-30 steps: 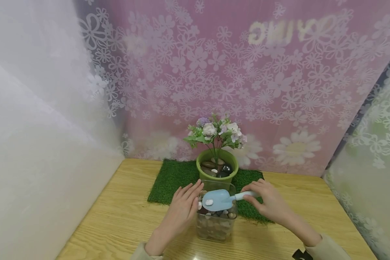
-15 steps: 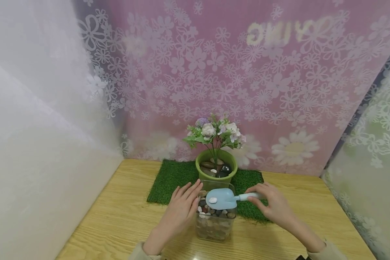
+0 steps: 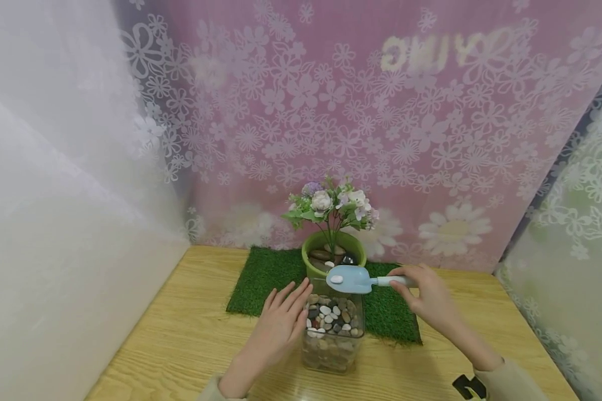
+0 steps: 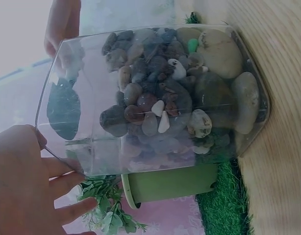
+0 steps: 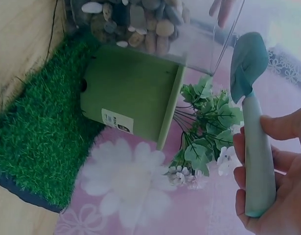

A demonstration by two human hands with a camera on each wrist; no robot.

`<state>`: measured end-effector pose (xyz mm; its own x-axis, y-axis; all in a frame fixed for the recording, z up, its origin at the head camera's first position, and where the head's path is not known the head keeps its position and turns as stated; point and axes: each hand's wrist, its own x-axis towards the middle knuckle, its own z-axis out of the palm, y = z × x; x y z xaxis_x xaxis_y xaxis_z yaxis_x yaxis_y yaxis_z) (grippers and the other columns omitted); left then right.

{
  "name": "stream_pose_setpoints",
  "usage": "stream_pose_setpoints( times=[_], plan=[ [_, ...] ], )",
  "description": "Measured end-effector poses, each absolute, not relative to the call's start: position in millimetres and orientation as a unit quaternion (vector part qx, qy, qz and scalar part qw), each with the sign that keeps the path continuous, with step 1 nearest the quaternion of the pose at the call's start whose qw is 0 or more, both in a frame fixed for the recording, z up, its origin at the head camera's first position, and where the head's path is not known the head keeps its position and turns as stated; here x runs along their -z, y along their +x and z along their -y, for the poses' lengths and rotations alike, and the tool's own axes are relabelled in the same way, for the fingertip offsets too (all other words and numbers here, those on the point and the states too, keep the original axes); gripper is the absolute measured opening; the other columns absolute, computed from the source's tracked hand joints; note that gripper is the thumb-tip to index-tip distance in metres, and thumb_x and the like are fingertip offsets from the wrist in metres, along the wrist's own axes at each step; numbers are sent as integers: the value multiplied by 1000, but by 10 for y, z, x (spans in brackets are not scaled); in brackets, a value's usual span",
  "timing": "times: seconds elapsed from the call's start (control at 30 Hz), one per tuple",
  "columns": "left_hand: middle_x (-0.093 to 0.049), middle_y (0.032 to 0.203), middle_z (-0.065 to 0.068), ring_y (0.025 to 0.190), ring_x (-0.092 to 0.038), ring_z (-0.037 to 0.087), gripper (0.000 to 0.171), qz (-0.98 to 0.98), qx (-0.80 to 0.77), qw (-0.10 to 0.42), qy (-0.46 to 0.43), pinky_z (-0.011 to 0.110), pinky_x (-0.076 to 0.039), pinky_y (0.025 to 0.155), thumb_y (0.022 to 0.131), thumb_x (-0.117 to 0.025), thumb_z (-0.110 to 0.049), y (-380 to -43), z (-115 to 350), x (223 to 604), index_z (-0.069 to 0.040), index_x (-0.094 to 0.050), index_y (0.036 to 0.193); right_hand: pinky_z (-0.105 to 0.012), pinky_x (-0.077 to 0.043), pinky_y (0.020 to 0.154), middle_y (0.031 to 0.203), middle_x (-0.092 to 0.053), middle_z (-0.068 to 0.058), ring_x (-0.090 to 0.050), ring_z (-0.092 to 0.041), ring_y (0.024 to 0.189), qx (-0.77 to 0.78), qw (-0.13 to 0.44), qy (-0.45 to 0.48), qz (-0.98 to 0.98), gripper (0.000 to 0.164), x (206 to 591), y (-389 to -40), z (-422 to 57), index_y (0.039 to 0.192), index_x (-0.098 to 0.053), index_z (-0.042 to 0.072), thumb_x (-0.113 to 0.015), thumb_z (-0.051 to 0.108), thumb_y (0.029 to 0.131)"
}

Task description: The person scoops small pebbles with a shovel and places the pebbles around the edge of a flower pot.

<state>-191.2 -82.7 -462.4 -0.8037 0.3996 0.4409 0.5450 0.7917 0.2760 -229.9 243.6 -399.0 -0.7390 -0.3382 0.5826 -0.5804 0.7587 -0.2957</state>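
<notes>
My right hand [image 3: 423, 289] grips the white handle of a small blue trowel [image 3: 353, 281]. One white pebble [image 3: 336, 279] lies on its blade, which hovers over the gap between the clear container and the green flowerpot. The clear container [image 4: 155, 98] holds many mixed pebbles [image 3: 331, 317]. At its left side my left hand [image 3: 281, 320] rests with fingers extended, fingertips touching the rim. Behind stands the green flowerpot [image 5: 133, 93], with larger stones inside and artificial white and purple flowers [image 3: 333, 203] rising from it. The trowel blade hides part of the pot's front rim.
A green artificial grass mat [image 3: 271, 278] lies under the pot on the wooden table [image 3: 180, 328]. A pink flowered curtain [image 3: 301, 122] hangs close behind. A pale panel [image 3: 80, 195] borders the left side and a floral sheet [image 3: 572, 250] the right.
The trowel, with the white pebble on it, has moved from over the clear container away from me toward the flowerpot and slightly right. The left hand has stayed nearly still at the container.
</notes>
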Motion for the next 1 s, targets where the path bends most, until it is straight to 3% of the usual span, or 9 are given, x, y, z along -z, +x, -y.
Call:
stream_pose_setpoints(
  times=[0.23,0.47,0.7,1.0],
  plan=[
    [-39,162,-2,145,-40,30,48,924,211,190,-258,62,-32,114,110,-40,-30,-1913,835,4648,-17,-43,156,-56,-51,77,97,-75,-11,-65,-33,87,-226,271,229,907,16,3912,-2486,-2421,103,-76,5,-78,12,89],
    [-39,161,-2,144,-41,31,47,921,225,191,-256,63,-32,114,108,-46,-24,-1909,842,4654,-16,-45,155,-44,-42,70,98,-74,-11,-59,-30,84,-185,245,207,929,17,3862,-2720,-2270,106,-75,7,-74,18,92],
    [-38,162,-3,145,-40,31,48,920,236,181,-255,63,-30,115,108,-45,-23,-1913,834,4657,-19,-43,156,-58,-45,82,96,-73,-11,-61,-36,96,-153,244,198,937,16,4039,-3018,-2114,102,-75,8,-73,20,93],
    [-39,161,-1,144,-41,32,47,915,245,192,-257,64,-30,114,108,-45,-23,-1923,834,4685,-16,-46,154,-50,-47,81,95,-72,-12,-62,-33,93,-51,309,225,923,17,4184,-3275,-1908,100,-74,5,-75,21,92]
  ],
)
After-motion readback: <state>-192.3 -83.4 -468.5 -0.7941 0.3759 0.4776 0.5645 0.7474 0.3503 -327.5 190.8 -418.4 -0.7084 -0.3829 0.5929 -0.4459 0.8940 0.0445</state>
